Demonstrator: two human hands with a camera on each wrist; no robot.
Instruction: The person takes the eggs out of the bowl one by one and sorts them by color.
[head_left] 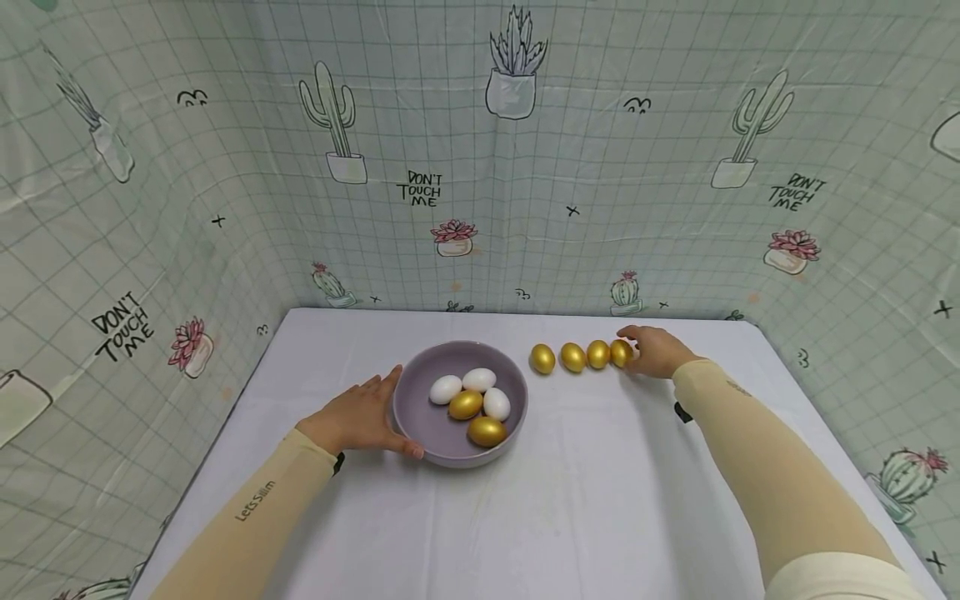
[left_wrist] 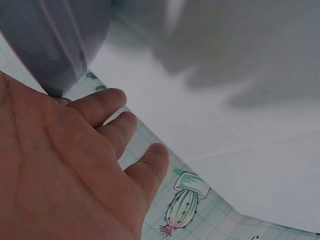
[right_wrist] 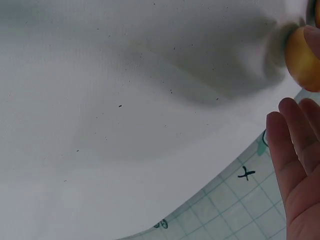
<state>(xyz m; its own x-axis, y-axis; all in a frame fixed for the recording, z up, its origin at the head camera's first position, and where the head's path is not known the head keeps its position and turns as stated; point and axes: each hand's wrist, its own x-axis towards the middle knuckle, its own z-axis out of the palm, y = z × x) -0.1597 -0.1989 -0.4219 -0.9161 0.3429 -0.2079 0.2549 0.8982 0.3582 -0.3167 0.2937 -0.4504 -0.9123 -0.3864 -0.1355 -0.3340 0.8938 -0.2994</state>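
A mauve bowl (head_left: 418, 433) holds 3 white eggs (head_left: 446, 390) and 2 golden eggs (head_left: 487, 432). My left hand (head_left: 360, 414) rests against the bowl's left side, thumb and fingers spread along it. In the left wrist view, the other fingers (left_wrist: 150, 165) extend past the bowl (left_wrist: 55, 45). To the right of the bowl, several golden eggs (head_left: 573, 357) lie in a row. My right hand (head_left: 656, 351) is at the rightmost golden egg (head_left: 620, 352). The right wrist view shows its thumb at that egg (right_wrist: 302, 62), with its fingers (right_wrist: 282, 145) straight and apart from it.
All of this sits on a white-covered table (head_left: 570, 500). A grid-patterned curtain (head_left: 570, 150) with cactus drawings surrounds the table's back and sides.
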